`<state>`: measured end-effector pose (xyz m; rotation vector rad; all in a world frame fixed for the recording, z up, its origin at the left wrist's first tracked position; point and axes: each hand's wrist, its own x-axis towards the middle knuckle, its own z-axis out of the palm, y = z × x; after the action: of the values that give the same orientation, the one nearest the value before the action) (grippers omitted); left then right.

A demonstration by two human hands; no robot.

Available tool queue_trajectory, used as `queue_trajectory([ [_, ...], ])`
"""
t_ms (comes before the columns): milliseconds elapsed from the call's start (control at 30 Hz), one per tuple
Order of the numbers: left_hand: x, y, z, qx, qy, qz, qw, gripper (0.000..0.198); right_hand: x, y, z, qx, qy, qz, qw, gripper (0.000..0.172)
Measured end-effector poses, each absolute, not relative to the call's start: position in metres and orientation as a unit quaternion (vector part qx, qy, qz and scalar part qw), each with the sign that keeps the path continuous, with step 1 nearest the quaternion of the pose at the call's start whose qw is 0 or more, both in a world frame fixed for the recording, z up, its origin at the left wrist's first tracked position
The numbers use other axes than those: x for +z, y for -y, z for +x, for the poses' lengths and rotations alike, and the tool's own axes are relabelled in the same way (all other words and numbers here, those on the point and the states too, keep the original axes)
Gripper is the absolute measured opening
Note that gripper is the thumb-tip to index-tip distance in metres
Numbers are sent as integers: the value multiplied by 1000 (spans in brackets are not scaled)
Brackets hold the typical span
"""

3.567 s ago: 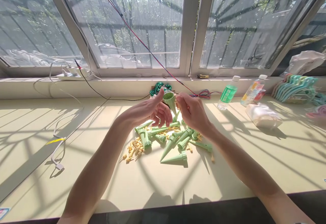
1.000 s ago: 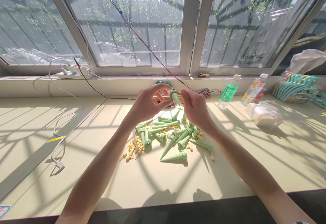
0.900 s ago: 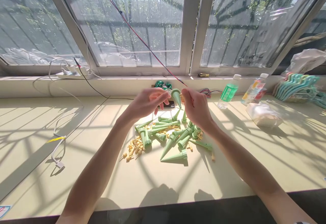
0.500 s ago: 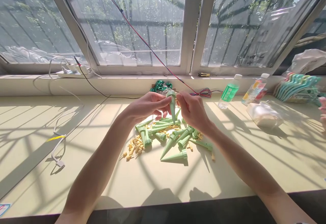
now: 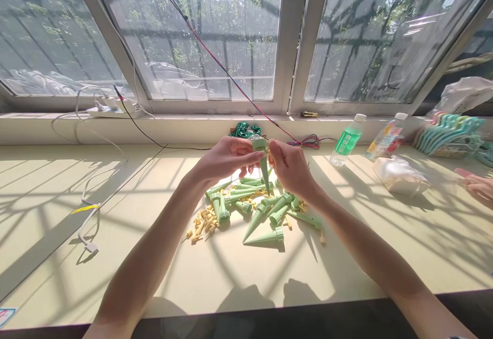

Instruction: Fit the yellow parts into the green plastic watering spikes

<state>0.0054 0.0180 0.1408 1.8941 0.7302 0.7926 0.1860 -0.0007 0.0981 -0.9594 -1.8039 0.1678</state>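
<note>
My left hand point(image 5: 227, 159) pinches a green plastic watering spike point(image 5: 264, 167) by its wide collar, with the point hanging down over the pile. Against the right side of that collar, my right hand point(image 5: 288, 167) is closed, its fingertips hiding whatever they hold. Below both hands lie several more green watering spikes point(image 5: 265, 236), heaped at different angles. Small yellow pegs point(image 5: 206, 222) are scattered to the left of the heap and among the spikes.
A green-labelled bottle point(image 5: 346, 141), another bottle point(image 5: 387, 136), a plastic-wrapped bundle point(image 5: 400, 177) and hangers point(image 5: 447, 133) stand to the right. Another person's hand point(image 5: 477, 185) rests at the right edge. A white cable point(image 5: 90, 246) lies left; coiled wires point(image 5: 308, 141) lie behind.
The held spike has shifted slightly right, its point tilting further right and lower. The other person's hand has come further into view from the right edge.
</note>
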Motion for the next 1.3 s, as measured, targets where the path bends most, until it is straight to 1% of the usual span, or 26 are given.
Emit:
queue_trajectory([
  [200, 138, -19, 7, 329, -285, 784, 442, 33, 98, 1, 185, 100, 738, -413, 524, 55],
  [700, 137, -21, 8, 321, -285, 793, 433, 35, 97, -1, 186, 118, 739, -408, 523, 56],
  [800, 137, -22, 8, 328, -297, 786, 432, 38, 99, -1, 186, 112, 750, -403, 512, 56],
  [933, 138, -23, 8, 340, -310, 770, 443, 51, 101, 0, 187, 97, 759, -416, 492, 59],
  [1033, 137, -24, 7, 319, -296, 777, 455, 54, 103, 2, 187, 101, 763, -413, 486, 60],
  [1300, 132, -26, 4, 257, -269, 797, 476, 50, 102, 3, 187, 96, 779, -406, 468, 63],
])
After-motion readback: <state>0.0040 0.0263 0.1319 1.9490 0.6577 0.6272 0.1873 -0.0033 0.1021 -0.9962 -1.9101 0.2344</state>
